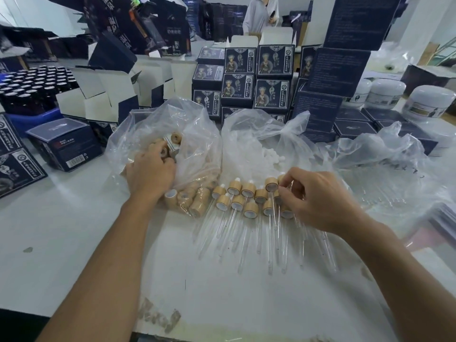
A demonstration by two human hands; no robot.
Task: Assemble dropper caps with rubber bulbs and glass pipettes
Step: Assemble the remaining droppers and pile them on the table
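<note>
Several assembled droppers (pixel 246 201) with bamboo caps and glass pipettes lie in rows on the white table (pixel 74 243). My right hand (pixel 318 201) pinches one assembled dropper (pixel 281 180) at the right end of the rows. My left hand (pixel 150 169) reaches into a clear plastic bag of bamboo caps (pixel 172 144), its fingers curled among the caps; whether it holds one is hidden. A second clear bag holds white rubber bulbs (pixel 271 154). A third bag at the right holds loose glass pipettes (pixel 385 188).
Dark blue printed boxes (pixel 256 77) are stacked behind the bags. Open white-lined cartons (pixel 103 95) and a tray of dark bottles (pixel 32 87) stand at the left. White jars (pixel 429 102) sit at the far right. A person (pixel 261 13) stands at the back.
</note>
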